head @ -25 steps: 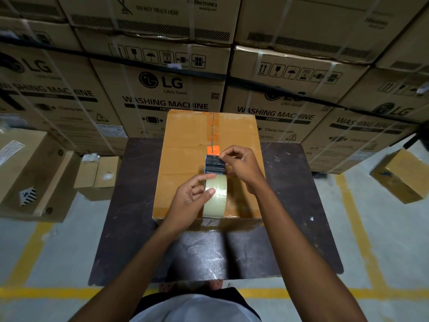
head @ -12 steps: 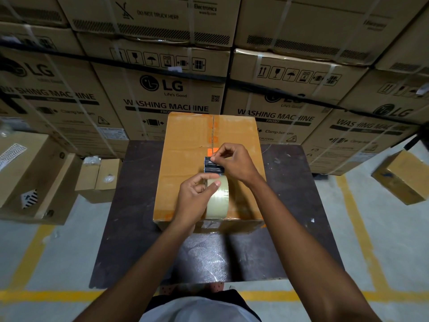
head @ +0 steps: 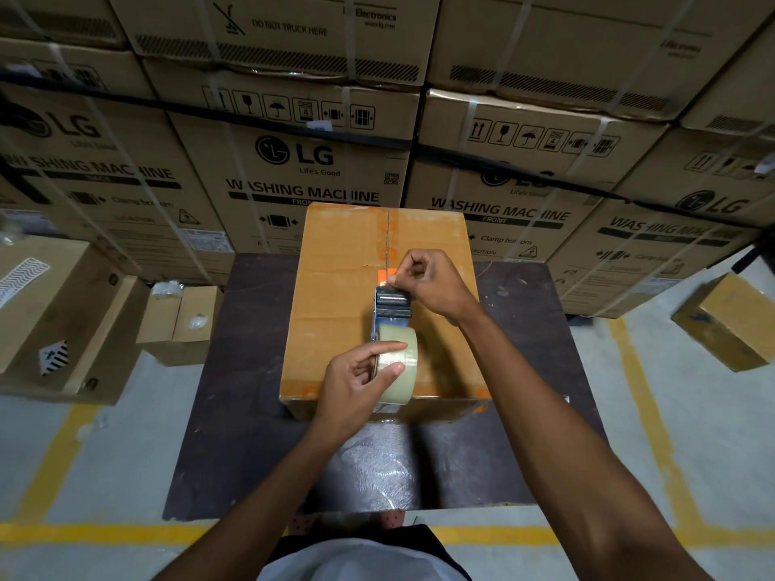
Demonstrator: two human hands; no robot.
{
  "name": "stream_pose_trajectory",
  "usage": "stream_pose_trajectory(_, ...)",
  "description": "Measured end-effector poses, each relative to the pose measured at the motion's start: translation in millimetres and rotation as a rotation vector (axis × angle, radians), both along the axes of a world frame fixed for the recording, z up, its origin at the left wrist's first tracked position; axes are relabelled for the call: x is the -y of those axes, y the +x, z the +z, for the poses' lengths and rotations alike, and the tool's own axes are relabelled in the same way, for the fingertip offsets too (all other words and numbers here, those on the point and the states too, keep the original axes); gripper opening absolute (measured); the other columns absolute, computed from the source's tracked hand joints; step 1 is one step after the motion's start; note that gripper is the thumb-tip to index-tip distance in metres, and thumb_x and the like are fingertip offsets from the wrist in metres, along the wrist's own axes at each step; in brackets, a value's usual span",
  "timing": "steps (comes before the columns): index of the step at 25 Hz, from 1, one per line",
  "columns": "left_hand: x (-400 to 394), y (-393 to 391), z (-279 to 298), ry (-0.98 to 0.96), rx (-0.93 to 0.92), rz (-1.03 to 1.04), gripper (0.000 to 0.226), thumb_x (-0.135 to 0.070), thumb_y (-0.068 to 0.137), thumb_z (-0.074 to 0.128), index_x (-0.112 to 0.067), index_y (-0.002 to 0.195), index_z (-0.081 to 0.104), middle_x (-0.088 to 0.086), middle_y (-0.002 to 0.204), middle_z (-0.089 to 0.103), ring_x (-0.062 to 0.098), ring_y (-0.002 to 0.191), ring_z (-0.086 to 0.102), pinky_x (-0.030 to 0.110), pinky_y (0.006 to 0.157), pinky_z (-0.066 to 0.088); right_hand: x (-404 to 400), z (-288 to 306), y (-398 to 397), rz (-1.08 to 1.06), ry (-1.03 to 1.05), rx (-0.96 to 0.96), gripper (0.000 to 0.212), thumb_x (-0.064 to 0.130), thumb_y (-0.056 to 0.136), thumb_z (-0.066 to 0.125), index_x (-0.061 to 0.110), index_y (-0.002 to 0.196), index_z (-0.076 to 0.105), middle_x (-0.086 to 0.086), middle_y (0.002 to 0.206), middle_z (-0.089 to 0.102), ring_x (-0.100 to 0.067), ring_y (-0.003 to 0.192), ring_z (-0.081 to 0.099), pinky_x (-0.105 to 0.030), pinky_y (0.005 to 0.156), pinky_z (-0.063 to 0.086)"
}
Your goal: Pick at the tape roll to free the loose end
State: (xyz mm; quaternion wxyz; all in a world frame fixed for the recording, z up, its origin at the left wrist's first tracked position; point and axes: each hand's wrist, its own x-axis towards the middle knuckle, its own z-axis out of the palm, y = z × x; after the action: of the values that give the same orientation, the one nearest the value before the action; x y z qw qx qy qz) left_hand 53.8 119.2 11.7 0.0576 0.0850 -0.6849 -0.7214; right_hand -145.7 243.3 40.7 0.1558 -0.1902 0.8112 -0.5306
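A brown cardboard box (head: 335, 312) lies on a dark table (head: 247, 413), its top seam running away from me. Over the box's near half I hold a tape dispenser (head: 392, 306) with a roll of clear tape (head: 404, 371). My left hand (head: 356, 383) grips the roll, thumb and fingers curled round it. My right hand (head: 427, 283) pinches the tape end at the dispenser's front, fingers curled, by an orange patch (head: 386, 275) on the box top.
Stacked washing machine cartons (head: 293, 169) form a wall behind the table. Small cartons (head: 180, 325) and a larger open box (head: 54, 312) sit on the floor at left; another box (head: 729, 320) lies at right. Yellow lines (head: 84, 534) mark the concrete floor.
My right hand has closed tighter on the tape end and lifted slightly away from the dispenser. The left hand keeps its grip on the roll, nearly still.
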Motion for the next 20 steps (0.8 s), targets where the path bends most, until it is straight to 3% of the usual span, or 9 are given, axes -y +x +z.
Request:
stream_pose_trajectory(3, 0, 11, -5, -0.026, -0.024, -0.007, 0.026, 0.011, 0.094, 0.074, 0.0, 0.118, 0.08, -0.02, 0.101, 0.084, -0.005, 0.082, 0.074, 0.007, 0.073, 0.053, 3, 0, 1, -0.024, -0.015, 0.037, 0.02, 0.012, 0.091, 0.081, 0.016, 0.077, 0.067, -0.02, 0.088, 0.079, -0.023, 0.078, 0.074, -0.035, 0.068, 0.057)
stream_pose_trajectory(6, 4, 14, -6, -0.041, -0.026, -0.03, 0.031, 0.007, 0.094, 0.076, -0.011, 0.118, 0.081, -0.022, 0.117, 0.082, 0.0, 0.109, 0.076, 0.012, 0.088, 0.056, 7, 0, 2, -0.047, -0.016, 0.059, 0.018, 0.02, 0.088, 0.083, 0.017, 0.077, 0.069, -0.019, 0.089, 0.079, -0.022, 0.079, 0.071, -0.036, 0.071, 0.055)
stream_pose_trajectory(8, 7, 17, -5, -0.033, -0.012, -0.051, 0.035, 0.004, 0.094, 0.077, -0.019, 0.122, 0.08, -0.02, 0.123, 0.08, 0.001, 0.115, 0.075, 0.015, 0.092, 0.056, 3, 8, 2, -0.015, -0.029, 0.097, 0.017, 0.016, 0.091, 0.082, 0.009, 0.083, 0.07, -0.012, 0.084, 0.076, -0.012, 0.07, 0.069, -0.032, 0.063, 0.055)
stream_pose_trajectory(10, 12, 17, -6, -0.014, 0.025, -0.067, 0.038, -0.001, 0.095, 0.078, -0.026, 0.124, 0.08, -0.013, 0.11, 0.083, 0.001, 0.094, 0.074, 0.016, 0.083, 0.055, 0, 18, -1, 0.037, -0.027, 0.119, 0.019, 0.016, 0.093, 0.082, 0.001, 0.089, 0.07, -0.006, 0.082, 0.072, -0.006, 0.064, 0.065, -0.029, 0.058, 0.055)
stream_pose_trajectory(12, 18, 14, -5, -0.025, 0.029, -0.092, 0.036, -0.016, 0.096, 0.08, -0.032, 0.128, 0.08, 0.0, 0.089, 0.069, 0.015, 0.072, 0.055, 0.027, 0.069, 0.046, -1, 22, -1, 0.072, -0.019, 0.132, 0.019, 0.017, 0.094, 0.081, 0.002, 0.091, 0.07, -0.005, 0.084, 0.072, -0.006, 0.065, 0.064, -0.028, 0.058, 0.056)
stream_pose_trajectory(14, 22, 3, 1, -0.018, 0.047, -0.105, 0.036, -0.027, 0.096, 0.079, -0.036, 0.131, 0.078, 0.005, 0.091, 0.062, 0.021, 0.08, 0.051, 0.033, 0.075, 0.043, -1, 23, 0, 0.079, -0.028, 0.133, 0.017, 0.017, 0.094, 0.081, 0.005, 0.09, 0.069, -0.009, 0.087, 0.07, -0.007, 0.065, 0.064, -0.028, 0.058, 0.056)
stream_pose_trajectory(16, 22, -7, 6, 0.001, 0.055, -0.091, 0.032, -0.017, 0.098, 0.078, -0.035, 0.124, 0.081, -0.003, 0.089, 0.07, 0.015, 0.085, 0.06, 0.027, 0.082, 0.052, -1, 22, 1, 0.058, -0.021, 0.121, 0.017, 0.017, 0.094, 0.08, 0.005, 0.09, 0.069, -0.012, 0.086, 0.069, -0.007, 0.063, 0.064, -0.029, 0.056, 0.055)
stream_pose_trajectory(20, 11, -2, 5, 0.013, 0.039, -0.025, 0.039, -0.003, 0.097, 0.077, -0.023, 0.13, 0.078, -0.004, 0.076, 0.065, 0.005, 0.076, 0.057, 0.016, 0.077, 0.051, 0, 17, 2, -0.005, -0.002, 0.063, 0.017, 0.014, 0.095, 0.079, 0.005, 0.086, 0.067, -0.015, 0.085, 0.073, -0.004, 0.06, 0.067, -0.023, 0.051, 0.053)
